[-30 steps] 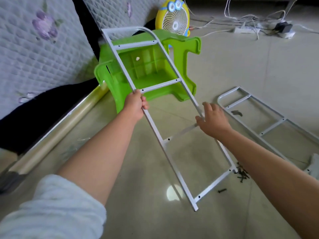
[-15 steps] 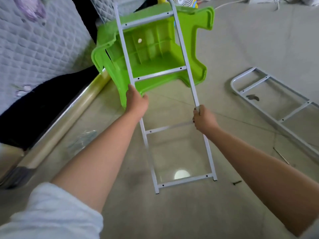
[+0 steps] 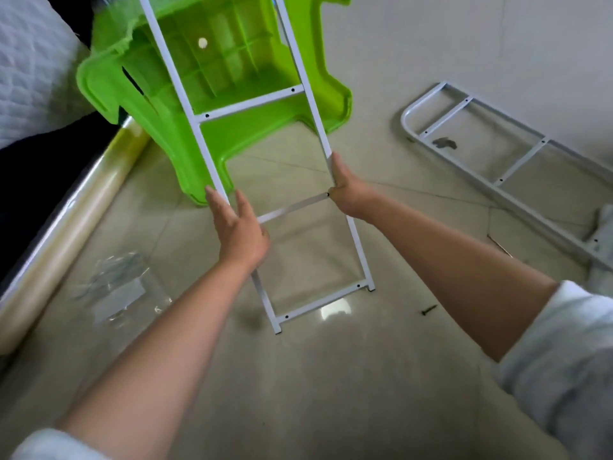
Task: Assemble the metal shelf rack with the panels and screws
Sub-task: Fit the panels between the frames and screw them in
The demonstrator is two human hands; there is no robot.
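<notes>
I hold a white metal side frame (image 3: 252, 102) upright and tilted away from me. Its two feet rest on the tiled floor, and its top runs out of view in front of a green plastic stool (image 3: 232, 61). My right hand (image 3: 348, 194) grips the right rail where a rung joins it. My left hand (image 3: 240, 234) lies on the left rail, fingers stretched up along it and thumb on the inner side. A second white side frame (image 3: 522, 161) lies flat on the floor at the right. One black screw (image 3: 429, 309) lies near the frame's right foot.
The green stool lies tipped on its side behind the frame. A roll of clear film (image 3: 76, 207) lies along a quilted mattress (image 3: 30, 61) at the left. A clear plastic bag (image 3: 119, 287) lies on the floor at the lower left.
The frame has swung from slanted to squarely facing me, and its feet have come closer. Both hands have slid down the rails to the third rung. My left hand's fingers have straightened.
</notes>
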